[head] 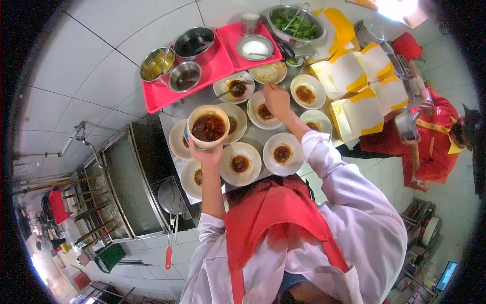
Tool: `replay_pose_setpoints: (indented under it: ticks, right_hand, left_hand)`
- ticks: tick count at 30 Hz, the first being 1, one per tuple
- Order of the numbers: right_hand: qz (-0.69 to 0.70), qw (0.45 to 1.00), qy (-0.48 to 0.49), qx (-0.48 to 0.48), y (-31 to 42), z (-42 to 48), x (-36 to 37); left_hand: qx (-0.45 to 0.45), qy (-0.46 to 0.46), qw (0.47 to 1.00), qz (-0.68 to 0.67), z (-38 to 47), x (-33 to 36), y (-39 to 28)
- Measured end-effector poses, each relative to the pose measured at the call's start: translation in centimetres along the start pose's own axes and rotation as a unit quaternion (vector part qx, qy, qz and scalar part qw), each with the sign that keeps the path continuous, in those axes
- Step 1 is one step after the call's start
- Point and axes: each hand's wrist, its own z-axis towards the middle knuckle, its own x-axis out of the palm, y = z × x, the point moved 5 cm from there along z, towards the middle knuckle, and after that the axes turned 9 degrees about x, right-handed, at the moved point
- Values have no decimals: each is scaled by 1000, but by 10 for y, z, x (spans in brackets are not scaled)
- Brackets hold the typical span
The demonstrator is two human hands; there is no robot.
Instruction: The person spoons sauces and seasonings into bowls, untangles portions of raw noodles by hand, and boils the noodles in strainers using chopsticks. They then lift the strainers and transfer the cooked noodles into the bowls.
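Note:
My left hand (207,152) holds a deep bowl of dark brown sauce (209,127) from below, above the metal table. Over a white bowl (255,119) with a little brown sauce in it is my right hand (276,99), its fingers curled. Whether a utensil is in those fingers is hidden. Several more shallow white bowls surround my hands, each with a small pool of dark sauce, such as the front bowl (252,175) and the one beside it (283,170). Another bowl (246,85) has a spoon resting in its sauce.
Pink trays (216,72) hold metal bowls of dark liquid (194,41), yellow liquid (156,68) and white granules (258,48). A steel bowl of leafy greens (300,22) stands behind. Lined yellow boxes (358,116) are on the right, near a person in red (436,144) holding a metal pot (406,125).

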Motion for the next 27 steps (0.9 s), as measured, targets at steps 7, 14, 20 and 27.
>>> replay_pose_setpoints:
  ticks: [7,14,20,27]
  right_hand:
    - [-5,1000,-27,-15,6,-1,-11]
    - [20,997,-74,-29,11,-7,-23]
    - [61,994,-11,93,-2,-9,-10]
    - [94,984,82,131,3,-4,-7]
  left_hand:
    - [27,-39,998,30,-9,1,-5]
    - [30,-49,997,44,-13,5,-8]
    - [19,-32,999,22,-13,-1,-7]
    - [24,-76,996,32,-13,-1,-7]
